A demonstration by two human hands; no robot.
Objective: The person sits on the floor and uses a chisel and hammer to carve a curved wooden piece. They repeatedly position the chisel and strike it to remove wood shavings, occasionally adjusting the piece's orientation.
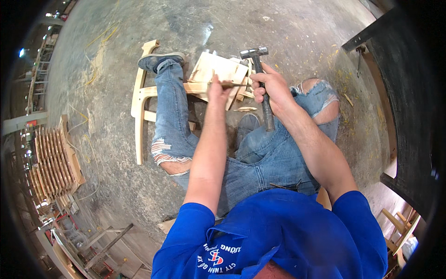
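Note:
My right hand (274, 87) is closed round the dark handle of a hammer (254, 52), held head up in front of my lap. My left hand (218, 91) grips a thin chisel-like tool (237, 85) that points right toward the fingers of my right hand. Whether its tip touches them I cannot tell. Just left of my left hand runs a bar of a pale wooden frame (151, 91), which passes under my left leg. My left shoe (160, 60) rests across this frame. Pale wooden boards (216, 66) lie on the floor beyond my hands.
Wood scraps (245, 109) lie by my right shoe. A stack of wooden parts (55, 160) stands at the left, with a yellow cord (86, 118) nearby. A large black panel (409, 107) rises at the right. Frames and equipment fill the lower left.

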